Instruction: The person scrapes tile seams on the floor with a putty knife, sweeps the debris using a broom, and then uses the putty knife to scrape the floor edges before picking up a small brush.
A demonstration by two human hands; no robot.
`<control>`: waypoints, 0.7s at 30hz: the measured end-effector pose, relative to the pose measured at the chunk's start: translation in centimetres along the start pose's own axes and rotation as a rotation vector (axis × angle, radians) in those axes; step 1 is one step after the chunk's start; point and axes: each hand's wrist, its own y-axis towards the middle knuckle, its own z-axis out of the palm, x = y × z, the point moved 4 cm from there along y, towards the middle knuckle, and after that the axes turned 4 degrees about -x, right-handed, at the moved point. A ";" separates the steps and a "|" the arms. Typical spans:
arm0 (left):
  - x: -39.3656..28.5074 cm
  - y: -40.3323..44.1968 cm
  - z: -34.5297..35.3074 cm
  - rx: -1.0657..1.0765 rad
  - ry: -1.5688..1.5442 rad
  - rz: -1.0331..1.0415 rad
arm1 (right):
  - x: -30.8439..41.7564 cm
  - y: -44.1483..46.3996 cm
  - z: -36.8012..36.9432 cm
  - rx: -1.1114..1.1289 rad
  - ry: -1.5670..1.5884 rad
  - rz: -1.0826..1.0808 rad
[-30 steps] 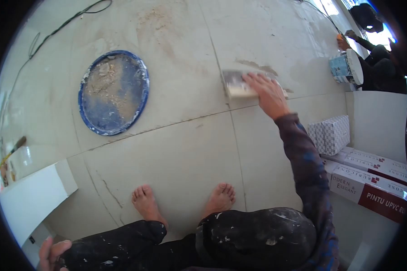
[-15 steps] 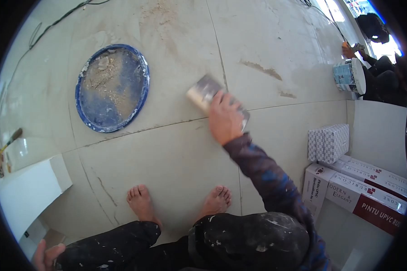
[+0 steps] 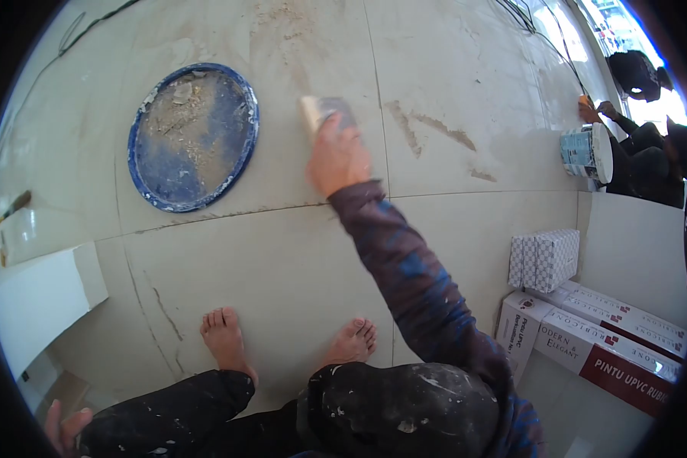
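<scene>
My right hand [image 3: 340, 159] is closed around a flat rectangular tool with a grey face and pale edge [image 3: 330, 107], slightly blurred. It is held low against the tiled floor [image 3: 282, 267], to the right of a round blue lid [image 3: 240, 172]. Grey-brown debris [image 3: 179, 114] and a pale chunk lie in that lid. At the lower left, my left hand [image 3: 67, 427] shows only partly beside my knee, its visible fingers apart and holding nothing.
Brown streaks [image 3: 443, 131] mark the floor. Another person [image 3: 645, 145] sits at the right by a white-and-blue bucket [image 3: 584, 153]. Printed cartons [image 3: 588, 336] and a patterned box [image 3: 546, 259] stand at lower right. A brush [image 3: 11, 208] lies left; cables [image 3: 91, 34] cross the top.
My right hand has moved left and farther away with the flat tool, nearer the blue lid. A new brown streak shows on the tile to its right. My view has shifted slightly.
</scene>
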 end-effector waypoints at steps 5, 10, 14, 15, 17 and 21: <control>0.1 0.0 -0.3 0.008 -0.011 -0.009 | -5.2 6.0 -1.0 -0.036 0.032 0.110; 0.2 -0.5 0.8 0.010 -0.054 -0.009 | -1.9 4.6 -2.1 0.024 0.148 0.026; 0.4 -0.6 1.2 -0.010 -0.002 0.000 | 0.1 4.2 -0.4 -0.025 -0.043 0.049; 0.5 0.1 0.2 0.041 -0.022 0.003 | -0.2 5.0 -0.5 -0.030 -0.034 0.058; 2.0 1.3 -3.9 0.114 -0.146 -0.005 | -0.9 6.6 -0.4 -0.042 -0.018 0.077; 9.2 3.1 -17.3 0.145 -0.451 -0.195 | -3.8 9.7 -1.3 -0.048 0.020 0.106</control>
